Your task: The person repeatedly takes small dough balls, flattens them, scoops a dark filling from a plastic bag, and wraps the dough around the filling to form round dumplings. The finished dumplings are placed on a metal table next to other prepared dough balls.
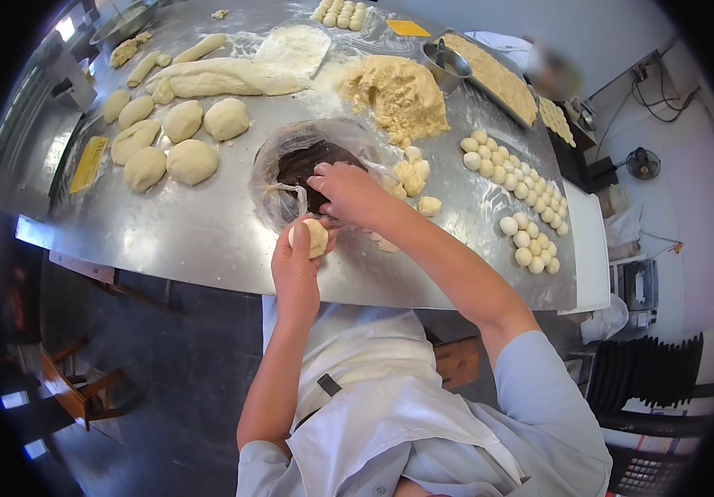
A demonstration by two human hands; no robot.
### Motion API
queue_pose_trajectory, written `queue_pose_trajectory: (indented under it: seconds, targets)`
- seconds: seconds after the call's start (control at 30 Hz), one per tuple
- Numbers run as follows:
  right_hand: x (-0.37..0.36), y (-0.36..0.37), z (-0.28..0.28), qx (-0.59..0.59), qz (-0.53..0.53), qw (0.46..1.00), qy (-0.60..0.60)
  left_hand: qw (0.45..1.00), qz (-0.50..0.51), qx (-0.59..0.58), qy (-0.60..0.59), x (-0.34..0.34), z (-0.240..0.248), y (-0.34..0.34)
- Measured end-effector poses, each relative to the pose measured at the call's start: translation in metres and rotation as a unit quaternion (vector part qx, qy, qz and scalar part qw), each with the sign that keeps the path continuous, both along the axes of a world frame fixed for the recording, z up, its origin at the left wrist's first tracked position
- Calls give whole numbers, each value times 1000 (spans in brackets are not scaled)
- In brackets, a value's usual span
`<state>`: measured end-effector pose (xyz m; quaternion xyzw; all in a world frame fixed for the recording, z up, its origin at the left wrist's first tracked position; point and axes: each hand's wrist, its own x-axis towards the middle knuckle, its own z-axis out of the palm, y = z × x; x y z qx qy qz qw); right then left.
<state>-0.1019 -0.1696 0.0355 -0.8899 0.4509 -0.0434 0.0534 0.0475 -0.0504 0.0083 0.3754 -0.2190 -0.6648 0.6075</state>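
Cupped in my left hand (299,269) is a small flattened round of pale dough (311,238), held near the table's front edge. My right hand (347,195) reaches into a clear plastic bag (267,178) lying on the table. Its fingers curl down into the dark brown paste (297,166) inside; the fingertips are partly hidden. The bag's knotted edge hangs just above my left hand. Right of the bag sit several small yellowish dough lumps (413,172).
Larger dough pieces (194,161) lie at left behind a long dough roll (224,79). A crumbly tan mound (398,95), a metal bowl (446,62) and a filled tray (489,74) stand farther back. Rows of small balls (516,176) cover the steel table's (208,248) right side.
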Motion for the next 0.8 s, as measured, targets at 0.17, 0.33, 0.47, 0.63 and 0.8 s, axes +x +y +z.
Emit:
queue_pose_trajectory:
  seconds: [0.17,0.33,0.47,0.63,0.8]
  targets:
    - [11,-7,-4,-38,54,998,0,991,78,-23,-109,-7,-16,-18]
    - [14,-19,-14,30,20,998,-53,968,136,-26,-210,-18,-11,-22]
    - [17,-21,-18,15,15,998,-58,959,184,-36,-214,-31,-25,-27]
    - [14,-26,-14,101,29,992,-65,961,208,-21,-180,-32,-30,-34]
    - [-7,-20,-3,133,60,988,-46,963,178,-18,-202,-30,-23,-30]
